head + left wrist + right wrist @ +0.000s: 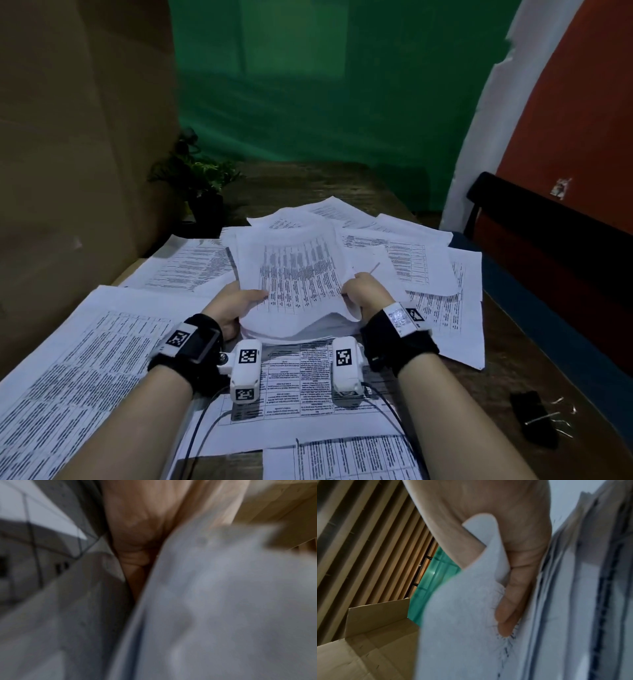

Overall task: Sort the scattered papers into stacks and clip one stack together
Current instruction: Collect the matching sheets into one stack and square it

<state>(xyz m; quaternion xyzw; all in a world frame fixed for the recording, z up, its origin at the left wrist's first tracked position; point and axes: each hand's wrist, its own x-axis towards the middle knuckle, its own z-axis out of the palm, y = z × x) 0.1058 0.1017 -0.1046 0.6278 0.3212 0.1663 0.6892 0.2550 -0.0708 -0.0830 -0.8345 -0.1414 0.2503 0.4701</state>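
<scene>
Both your hands grip one stack of papers [301, 274], raised off the worktop [507, 346] btwn them. Your left hand [233, 305] holds the stack's left edge, thumb on top of the printed sheet, fingers underneath. Your right hand [364, 291] pinches the right edge; in the right wrist view your thumb [508, 612] presses down on a curled top sheet w/ the rest of the pile just beside it. Left wrist view is blurred, only skin wedged against paper shows.

More loose sheets [421, 260] fan out beyond your hands, overlapping each other. Others lie left of your left wrist [85, 359] and under both forearms, toward you. Right of your right forearm, near the worktop edge, sits a small black object [531, 421] w/ a few thin metal bits [561, 414] beside it; can't tell exactly what they are. A potted plant [198, 185] stands far left, past the papers, next to a cardboard panel [82, 137]. Green sheeting [325, 85] hangs straight ahead.
</scene>
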